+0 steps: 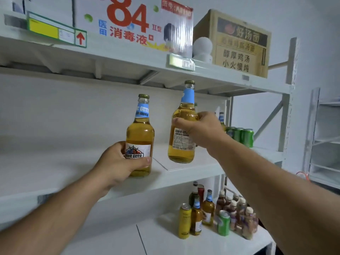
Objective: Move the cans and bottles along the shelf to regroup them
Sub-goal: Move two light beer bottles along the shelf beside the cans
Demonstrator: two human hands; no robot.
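Observation:
My left hand [117,162] grips the lower body of a clear beer bottle [140,129] with a blue neck label; the bottle is upright at the front of the white middle shelf [55,172]. My right hand [200,128] grips a second, identical beer bottle [182,144] around its shoulder and holds it slightly tilted just above the shelf, to the right of the first. Several green cans [242,136] stand at the shelf's right end, with another beer bottle [221,120] partly hidden behind my right hand.
The lower shelf [165,242] carries a yellow can [184,220], a green can [223,223], two beer bottles [207,208] and several brown drink bottles [237,212]. On the top shelf stand a white 84 disinfectant carton [128,21] and a brown noodle carton [237,43]. More shelving [325,140] stands at right.

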